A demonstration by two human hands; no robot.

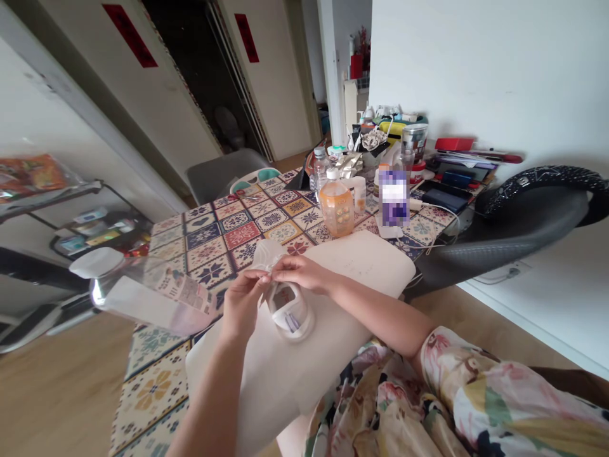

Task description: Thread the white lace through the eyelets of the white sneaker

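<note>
A white shoe (304, 322) sits on a white mat (328, 355) with its heel toward me and its toe pointing away. Its opening shows a dark insole with red marking. My left hand (242, 303) is closed in a pinch over the front of the shoe, on the white shoelace (264, 269). Close against it, my right hand (302, 273) also pinches the lace, fingers bent. The fingertips of both hands nearly meet. Partly hidden behind the hands are the lacing and the toe.
Left of the mat, a large clear plastic jar (157, 295) lies tilted on the patterned tablecloth (155, 387). Beyond the mat stand an orange-filled bottle (337, 206), a clear bottle (320, 171) and a propped phone (394, 197). Clutter fills the far right, near a black chair (480, 254).
</note>
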